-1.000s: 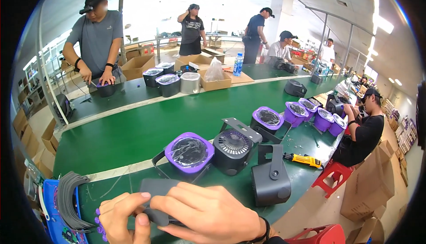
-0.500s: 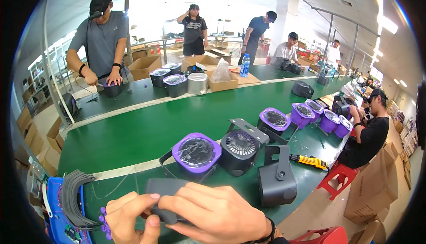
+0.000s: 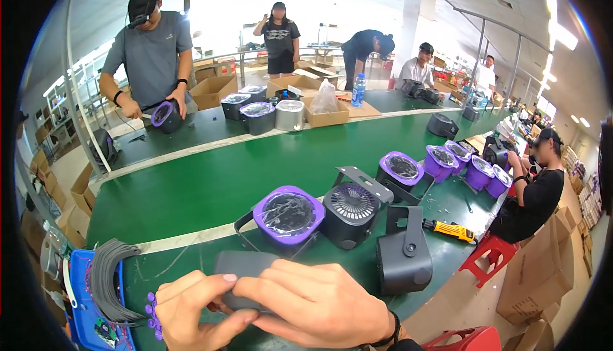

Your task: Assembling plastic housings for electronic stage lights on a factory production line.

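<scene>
- In the head view, the grey part [image 3: 246,263] is held at the picture's 7 o'clock, above the tabletop [image 3: 175,265]; clock directions below are taken from it.
- The part is pinched between the left hand [image 3: 198,306], fingers bent and nearly closed, and the right hand [image 3: 319,300], its fingers curled over the top; the inner contact is hidden.
- If either pinch is loosened, the part could be dropped or twisted.
- If the part is swung towards 1 o'clock, a filmed purple rim could be scuffed.
- If the left hand is swept towards 8 o'clock, the purple caps [image 3: 153,316] could be scattered.
- Nearside things are counted: two purple-rimmed units [image 3: 288,215], 1 and 2 o'clock; four purple cups [image 3: 479,172], 2; one vented housing [image 3: 350,204], 2; one bracketed housing [image 3: 404,263], 3; one driver [image 3: 450,229], nearly 3; one tray [image 3: 80,274], 9.
- The caps are too clustered to be counted.
</scene>
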### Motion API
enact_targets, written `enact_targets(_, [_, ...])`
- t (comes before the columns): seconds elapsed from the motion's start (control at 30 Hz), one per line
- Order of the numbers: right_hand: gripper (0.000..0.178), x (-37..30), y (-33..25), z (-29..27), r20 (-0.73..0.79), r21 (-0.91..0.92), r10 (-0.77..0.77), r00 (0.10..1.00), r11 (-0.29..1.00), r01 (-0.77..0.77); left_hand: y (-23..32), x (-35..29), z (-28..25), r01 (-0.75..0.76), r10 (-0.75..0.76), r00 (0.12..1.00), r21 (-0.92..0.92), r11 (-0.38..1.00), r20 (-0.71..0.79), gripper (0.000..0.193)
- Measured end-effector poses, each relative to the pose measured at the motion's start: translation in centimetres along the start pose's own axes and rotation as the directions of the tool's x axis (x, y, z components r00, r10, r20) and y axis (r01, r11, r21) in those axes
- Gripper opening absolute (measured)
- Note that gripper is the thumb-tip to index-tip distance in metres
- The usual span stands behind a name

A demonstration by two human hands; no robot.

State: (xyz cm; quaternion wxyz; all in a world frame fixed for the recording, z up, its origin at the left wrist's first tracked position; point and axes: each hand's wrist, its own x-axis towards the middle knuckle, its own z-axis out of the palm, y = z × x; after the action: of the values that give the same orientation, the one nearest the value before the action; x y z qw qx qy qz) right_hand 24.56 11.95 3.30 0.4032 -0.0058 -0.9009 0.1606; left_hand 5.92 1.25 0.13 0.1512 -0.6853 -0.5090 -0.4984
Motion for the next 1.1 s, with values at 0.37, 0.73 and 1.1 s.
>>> enact_targets(0.37, [0.041, -0.3, 0.2, 0.4, -0.008, 0.088, 0.012, 1.0, 0.996, -0.011, 0.0, -1.2, -0.2, 0.135, -0.134, 0.99, 0.043, 0.99, -0.031, 0.026])
enact_targets(0.73, [0.043, -0.6, 0.3, 0.6, -0.006, 0.108, 0.023, 1.0, 0.994, -0.022, -1.4, -1.5, -0.6, 0.025, -0.027, 1.0, 0.122, 0.992, 0.015, 0.051])
enact_targets(1.1, [0.045, -0.5, 0.3, 0.9, -0.023, 0.122, 0.018, 1.0, 0.992, -0.015, 0.4, 0.8, -0.5, -0.047, 0.051, 0.998, -0.076, 0.996, 0.047, 0.027])
